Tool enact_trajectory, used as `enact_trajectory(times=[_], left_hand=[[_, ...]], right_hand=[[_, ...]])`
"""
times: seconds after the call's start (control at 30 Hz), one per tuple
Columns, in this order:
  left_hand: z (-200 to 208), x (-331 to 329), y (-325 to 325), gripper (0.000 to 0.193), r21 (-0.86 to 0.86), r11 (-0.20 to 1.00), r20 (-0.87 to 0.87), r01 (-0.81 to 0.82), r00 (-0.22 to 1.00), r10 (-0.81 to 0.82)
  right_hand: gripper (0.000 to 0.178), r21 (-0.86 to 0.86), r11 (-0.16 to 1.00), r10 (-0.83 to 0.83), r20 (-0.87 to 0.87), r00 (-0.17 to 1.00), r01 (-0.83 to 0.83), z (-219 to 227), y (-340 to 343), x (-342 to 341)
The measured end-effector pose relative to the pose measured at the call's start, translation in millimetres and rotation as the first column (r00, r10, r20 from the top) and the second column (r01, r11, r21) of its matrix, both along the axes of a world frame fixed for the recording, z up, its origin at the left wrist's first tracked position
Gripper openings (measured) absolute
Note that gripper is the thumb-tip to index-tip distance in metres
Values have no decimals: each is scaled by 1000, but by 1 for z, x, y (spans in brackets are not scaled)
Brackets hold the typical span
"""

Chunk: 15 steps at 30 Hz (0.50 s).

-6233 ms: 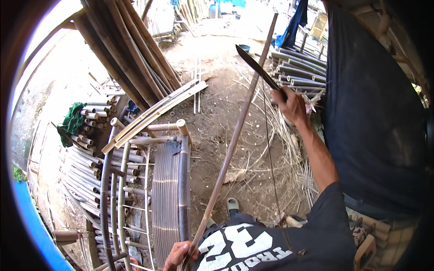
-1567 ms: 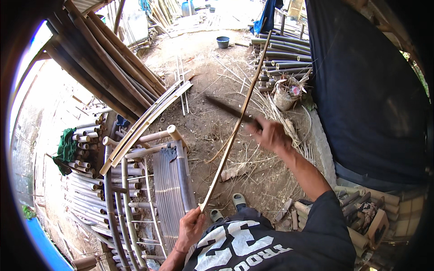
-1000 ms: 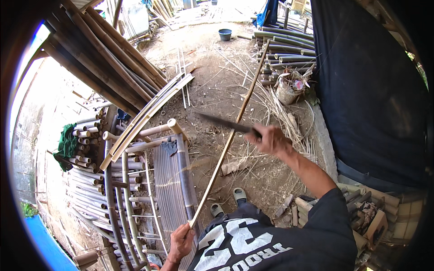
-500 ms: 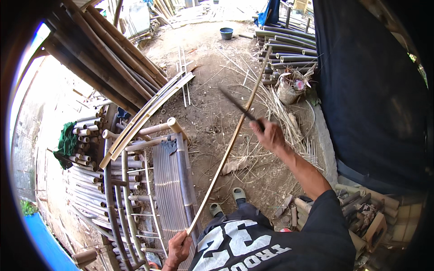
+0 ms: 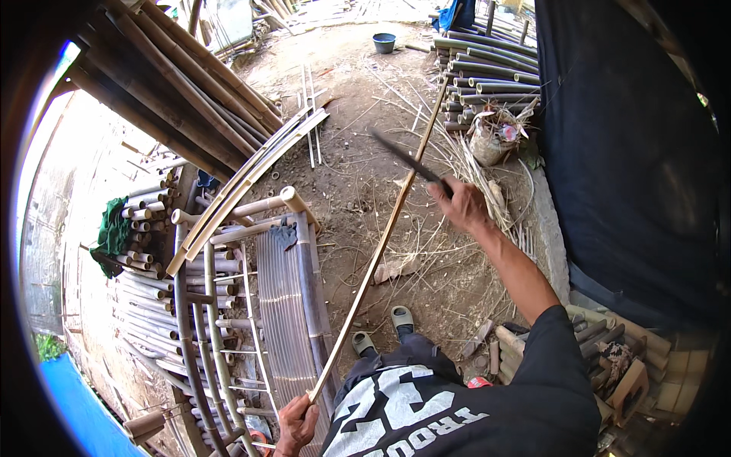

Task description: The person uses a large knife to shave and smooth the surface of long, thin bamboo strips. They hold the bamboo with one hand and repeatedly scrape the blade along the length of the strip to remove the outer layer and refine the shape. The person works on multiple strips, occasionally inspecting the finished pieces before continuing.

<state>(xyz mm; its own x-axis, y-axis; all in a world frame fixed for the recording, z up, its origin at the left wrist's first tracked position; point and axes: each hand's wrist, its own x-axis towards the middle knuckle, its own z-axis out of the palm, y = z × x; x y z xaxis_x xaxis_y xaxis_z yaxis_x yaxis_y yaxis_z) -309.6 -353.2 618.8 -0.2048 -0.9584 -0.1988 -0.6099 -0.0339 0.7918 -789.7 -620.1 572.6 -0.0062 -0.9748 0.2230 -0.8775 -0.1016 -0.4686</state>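
Note:
A long, narrow bamboo strip (image 5: 373, 263) slants from the lower middle up to the right, in front of my body. Its near end is gripped in my left hand (image 5: 298, 426), fingers wrapped round it. My right hand (image 5: 463, 204) is closed on the handle of a knife (image 5: 407, 161) with a long dark blade. The blade points up and to the left and crosses the strip's upper part. Whether the edge touches the strip or lies just over it, I cannot tell.
A bamboo bench (image 5: 285, 320) with a slatted top stands left of my legs, split bamboo lengths (image 5: 251, 190) resting on its end. Cut bamboo poles (image 5: 487, 76) are piled at the far right, beside a stuffed sack (image 5: 487, 145). A dark cloth (image 5: 624, 152) hangs on the right. Shavings litter the ground.
My right hand and the knife have shifted slightly up and to the right in the picture. My left hand still holds the strip's near end, a little lower. The view has tilted slightly.

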Motion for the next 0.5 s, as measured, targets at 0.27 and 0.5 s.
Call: enact_trajectory(times=[0.27,0.5], left_hand=[[4,-11,13,15,-30,999,88,-43,995,46],[2,-13,23,15,-12,997,101,-78,992,78]], right_hand=[[73,53,998,27,136,990,-35,9,-13,7],[70,38,992,121,26,992,-122,-12,-25,-14]])
